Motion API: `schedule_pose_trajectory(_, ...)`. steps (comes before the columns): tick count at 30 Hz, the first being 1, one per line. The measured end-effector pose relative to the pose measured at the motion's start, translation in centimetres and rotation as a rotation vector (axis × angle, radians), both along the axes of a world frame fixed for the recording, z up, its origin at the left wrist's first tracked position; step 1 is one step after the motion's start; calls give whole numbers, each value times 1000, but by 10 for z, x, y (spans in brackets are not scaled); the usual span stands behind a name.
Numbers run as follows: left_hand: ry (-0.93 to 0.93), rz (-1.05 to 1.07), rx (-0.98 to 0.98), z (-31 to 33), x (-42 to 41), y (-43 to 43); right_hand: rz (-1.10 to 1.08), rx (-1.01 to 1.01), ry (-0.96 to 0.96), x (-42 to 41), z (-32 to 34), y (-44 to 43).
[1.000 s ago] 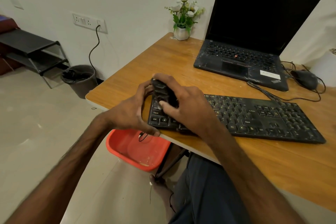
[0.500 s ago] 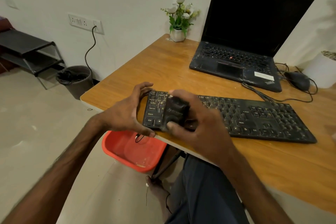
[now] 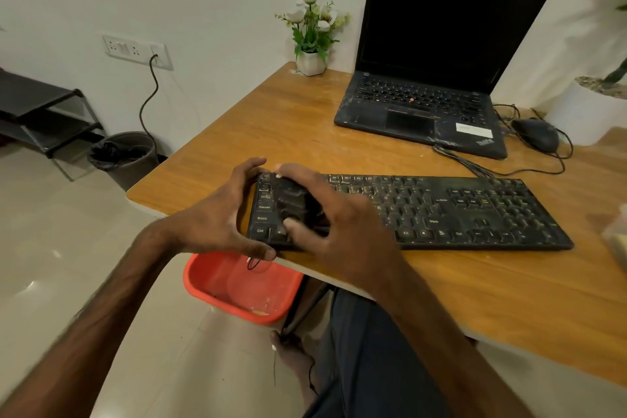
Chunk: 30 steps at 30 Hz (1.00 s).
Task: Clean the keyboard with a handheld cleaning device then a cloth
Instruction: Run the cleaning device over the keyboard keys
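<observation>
Black keyboard [image 3: 441, 210] at desk [image 3: 305, 125] front edge. Cleaning device [image 3: 293, 204] on its left-end keys, right grip [image 3: 339, 224] curled round it; left grip [image 3: 217, 217] clamps that end. Prob. early: most keys + cloth wipe left.

Right hand [image 3: 339, 224] has slid the device [image 3: 294, 204] back up over the keyboard [image 3: 458, 210].

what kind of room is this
Probably a home or small office work corner: a wooden desk holds an open laptop, a keyboard and a mouse, with a wall socket and a bin beside it.
</observation>
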<state>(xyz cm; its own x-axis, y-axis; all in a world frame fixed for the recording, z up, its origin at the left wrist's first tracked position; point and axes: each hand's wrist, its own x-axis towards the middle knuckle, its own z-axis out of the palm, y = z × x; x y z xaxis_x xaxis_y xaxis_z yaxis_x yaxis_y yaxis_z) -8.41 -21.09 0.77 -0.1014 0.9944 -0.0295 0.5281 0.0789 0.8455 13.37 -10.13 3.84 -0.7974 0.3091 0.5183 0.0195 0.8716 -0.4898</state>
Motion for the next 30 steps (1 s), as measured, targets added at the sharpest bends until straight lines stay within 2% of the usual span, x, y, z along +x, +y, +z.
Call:
schedule_pose_trajectory(4, 45, 50, 20, -1, 3, -1, -176, -38, 42, 8, 4, 27)
schedule_pose_trajectory(7, 84, 56, 31, -1, 4, 0, -24, -117, 21, 5, 4, 11)
schedule_pose_trajectory(10, 110, 48, 30, -1, 5, 1, 96, -40, -20, -1, 1, -3)
schedule_pose_trajectory(16, 60, 70, 13, -1, 5, 0, -144, -5, 35, 3, 5, 38)
schedule_pose_trajectory(21, 69, 96, -8, 2, 8, -1, 23, -15, -5, 3, -1, 20)
schedule_pose_trajectory(24, 57, 104, -30, 2, 8, -3, -48, 7, 12, -1, 1, 38)
schedule_pose_trajectory(27, 35, 123, -51, 5, 10, -4, -99, -90, 43, -3, 6, 52)
schedule_pose_trajectory(30, 1, 120, -56, 5, 13, -3, 52, -153, 3, -5, 5, 38)
